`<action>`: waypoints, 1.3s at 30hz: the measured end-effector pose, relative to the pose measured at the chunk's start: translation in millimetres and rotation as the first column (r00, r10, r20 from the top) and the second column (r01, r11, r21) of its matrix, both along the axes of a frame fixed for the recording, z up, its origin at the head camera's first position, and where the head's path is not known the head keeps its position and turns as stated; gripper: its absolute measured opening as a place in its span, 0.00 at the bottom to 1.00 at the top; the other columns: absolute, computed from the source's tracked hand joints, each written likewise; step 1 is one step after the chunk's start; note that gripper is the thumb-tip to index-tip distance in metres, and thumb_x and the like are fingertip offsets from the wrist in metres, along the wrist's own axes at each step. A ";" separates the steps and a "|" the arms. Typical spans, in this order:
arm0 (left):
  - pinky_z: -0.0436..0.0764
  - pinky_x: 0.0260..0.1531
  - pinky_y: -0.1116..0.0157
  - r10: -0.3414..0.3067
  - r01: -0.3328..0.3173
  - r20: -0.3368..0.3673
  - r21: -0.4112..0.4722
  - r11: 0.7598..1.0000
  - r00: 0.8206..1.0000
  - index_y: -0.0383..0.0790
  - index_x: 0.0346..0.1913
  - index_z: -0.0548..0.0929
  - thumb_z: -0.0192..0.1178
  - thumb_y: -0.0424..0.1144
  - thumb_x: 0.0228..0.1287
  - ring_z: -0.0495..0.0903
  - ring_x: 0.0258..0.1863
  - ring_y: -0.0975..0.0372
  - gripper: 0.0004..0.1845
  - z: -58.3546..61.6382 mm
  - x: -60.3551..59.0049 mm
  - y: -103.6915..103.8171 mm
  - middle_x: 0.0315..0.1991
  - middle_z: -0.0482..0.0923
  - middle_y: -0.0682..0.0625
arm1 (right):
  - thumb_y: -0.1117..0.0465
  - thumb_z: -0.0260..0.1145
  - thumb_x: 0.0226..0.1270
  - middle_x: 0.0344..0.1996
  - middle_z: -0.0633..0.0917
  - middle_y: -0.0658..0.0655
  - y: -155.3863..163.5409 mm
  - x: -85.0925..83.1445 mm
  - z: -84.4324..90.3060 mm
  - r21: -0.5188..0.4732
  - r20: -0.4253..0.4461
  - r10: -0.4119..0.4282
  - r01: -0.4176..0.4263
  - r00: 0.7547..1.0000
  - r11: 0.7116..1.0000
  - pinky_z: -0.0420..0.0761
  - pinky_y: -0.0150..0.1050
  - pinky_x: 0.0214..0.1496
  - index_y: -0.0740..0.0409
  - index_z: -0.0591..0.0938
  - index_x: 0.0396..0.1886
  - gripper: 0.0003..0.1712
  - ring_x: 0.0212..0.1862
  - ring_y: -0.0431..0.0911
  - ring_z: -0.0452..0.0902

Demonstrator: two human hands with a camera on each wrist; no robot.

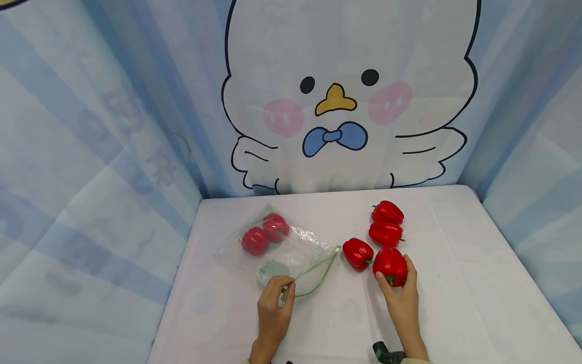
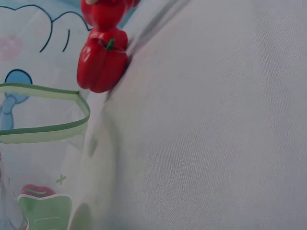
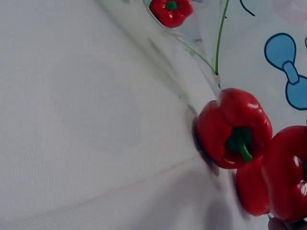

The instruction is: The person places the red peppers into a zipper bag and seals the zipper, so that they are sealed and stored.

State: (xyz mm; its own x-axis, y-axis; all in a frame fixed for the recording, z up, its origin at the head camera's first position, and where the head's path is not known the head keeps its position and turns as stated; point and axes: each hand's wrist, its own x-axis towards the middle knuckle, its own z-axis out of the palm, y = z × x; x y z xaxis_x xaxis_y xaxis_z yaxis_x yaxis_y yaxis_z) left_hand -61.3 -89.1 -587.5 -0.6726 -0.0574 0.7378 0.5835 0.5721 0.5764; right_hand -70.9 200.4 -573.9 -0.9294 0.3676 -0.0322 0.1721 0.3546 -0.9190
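My left hand [image 1: 276, 303] pinches the green rim of a clear zip bag [image 1: 311, 242], whose mouth stands open to the right. Inside the bag lie two red bell peppers [image 1: 255, 241]. The rim forms a loop in the left wrist view, above a green printed patch [image 2: 45, 212]. With thumb and fingers on either side, my right hand [image 1: 402, 306] grips a red bell pepper [image 1: 390, 265]; its green stem points toward me. Just left of it, another bell pepper [image 1: 357, 254] lies close to the bag's mouth. In the right wrist view, the gripped bell pepper [image 3: 288, 175] is partly cut off.
Two more bell peppers [image 1: 386, 233] lie behind the gripped one, toward the back of the white-covered table [image 1: 454, 283]. A black device [image 1: 387, 353] sits at my right wrist. Curtains [image 1: 91, 202] with a cartoon bird enclose the back and sides.
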 end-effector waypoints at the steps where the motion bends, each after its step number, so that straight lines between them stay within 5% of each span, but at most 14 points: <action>1: 0.79 0.38 0.77 -0.002 0.002 0.000 0.000 1.000 1.000 0.40 0.44 0.85 0.69 0.21 0.60 0.83 0.34 0.63 0.13 0.1 -0.1 0.0 0.38 0.85 0.51 | 0.55 0.72 0.71 0.82 0.56 0.67 -0.5 0.1 1.7 -0.004 0.000 0.002 -0.002 1.000 1.000 0.65 0.71 0.75 0.54 0.46 0.85 0.56 0.81 0.66 0.54; 24: 0.79 0.37 0.76 -0.001 0.001 -0.048 0.014 1.000 0.999 0.37 0.43 0.86 0.69 0.19 0.58 0.83 0.34 0.62 0.13 4.1 -1.5 -0.8 0.37 0.86 0.49 | 0.53 0.73 0.70 0.81 0.59 0.63 -46.9 9.8 11.6 -0.083 -0.020 0.203 -0.204 0.979 0.975 0.77 0.67 0.68 0.50 0.51 0.84 0.53 0.78 0.64 0.58; 39: 0.80 0.37 0.76 -0.005 0.005 -0.044 0.016 1.000 0.999 0.37 0.44 0.86 0.69 0.20 0.58 0.83 0.34 0.62 0.14 4.5 -2.5 0.2 0.38 0.86 0.49 | 0.49 0.73 0.70 0.81 0.59 0.66 -65.2 14.1 5.9 -0.128 0.010 0.298 -0.295 0.954 0.947 0.70 0.68 0.74 0.49 0.53 0.84 0.52 0.80 0.67 0.56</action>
